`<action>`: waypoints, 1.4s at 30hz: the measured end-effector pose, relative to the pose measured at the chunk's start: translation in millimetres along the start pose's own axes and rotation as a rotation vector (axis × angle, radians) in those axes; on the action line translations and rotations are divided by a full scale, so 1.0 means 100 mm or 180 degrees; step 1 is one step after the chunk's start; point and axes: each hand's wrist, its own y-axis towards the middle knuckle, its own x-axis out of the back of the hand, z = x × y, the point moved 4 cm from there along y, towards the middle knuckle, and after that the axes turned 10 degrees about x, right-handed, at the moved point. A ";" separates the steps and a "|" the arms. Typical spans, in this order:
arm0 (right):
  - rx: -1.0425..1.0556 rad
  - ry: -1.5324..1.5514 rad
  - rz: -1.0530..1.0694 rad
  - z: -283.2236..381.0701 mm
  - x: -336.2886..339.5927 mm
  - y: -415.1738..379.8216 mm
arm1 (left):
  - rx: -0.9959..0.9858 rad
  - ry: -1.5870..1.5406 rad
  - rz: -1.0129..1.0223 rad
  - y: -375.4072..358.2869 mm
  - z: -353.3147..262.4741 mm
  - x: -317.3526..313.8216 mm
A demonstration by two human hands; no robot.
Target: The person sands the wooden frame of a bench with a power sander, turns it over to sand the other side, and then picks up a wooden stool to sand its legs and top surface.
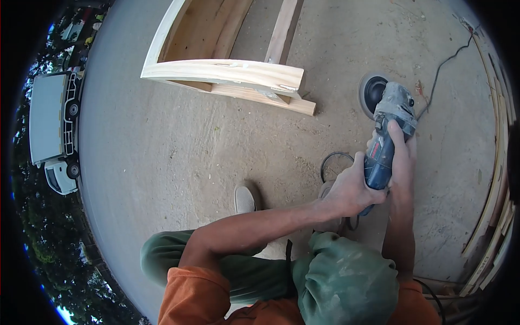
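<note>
A blue angle grinder point(381, 157) with a dusty grey head is held off to the right, over the concrete ground. Its round disc point(372, 96) points away from me, apart from the wood. My left hand point(349, 189) is closed around the rear of the body, thumb along its side. Wrapped around the other side is my right hand point(402, 154), its thumb lying on top near the head. Left of the grinder lies a pale wooden frame point(222, 70) with a curved front rail; neither hand touches it.
A dark power cord point(440, 73) runs over the ground at upper right, and a cable loop point(331, 155) lies near my shoes. Long wooden strips point(495, 200) are piled along the right edge. My shoe point(247, 197) rests on the concrete. A truck point(53, 122) stands at far left.
</note>
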 end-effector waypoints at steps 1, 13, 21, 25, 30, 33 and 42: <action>0.0030 -0.0014 -0.0033 -0.01 0.01 0.00 | -0.0028 0.0011 0.0036 0.01 -0.03 0.00; -0.0266 0.0039 -0.0073 -0.47 0.08 -0.27 | -0.2998 0.4351 -0.1162 -0.53 -0.38 1.23; -0.0093 0.0200 -0.0048 -0.05 -0.30 -0.61 | -0.3125 0.3704 -0.2736 -0.52 -0.72 2.72; -0.0150 0.0689 0.0358 0.31 -0.58 -0.68 | -0.2659 0.3972 -0.2360 -0.36 -0.67 2.86; -0.0212 0.0626 0.0493 0.49 -0.82 -0.72 | -0.2093 0.4285 -0.2402 -0.28 -0.69 2.83; -0.0198 0.0478 0.0535 0.54 -0.96 -0.74 | -0.2308 0.4216 -0.2496 -0.27 -0.66 2.85; -0.0475 0.0492 0.0214 0.57 -0.85 -0.74 | -0.2624 0.4187 -0.2606 -0.24 -0.62 2.84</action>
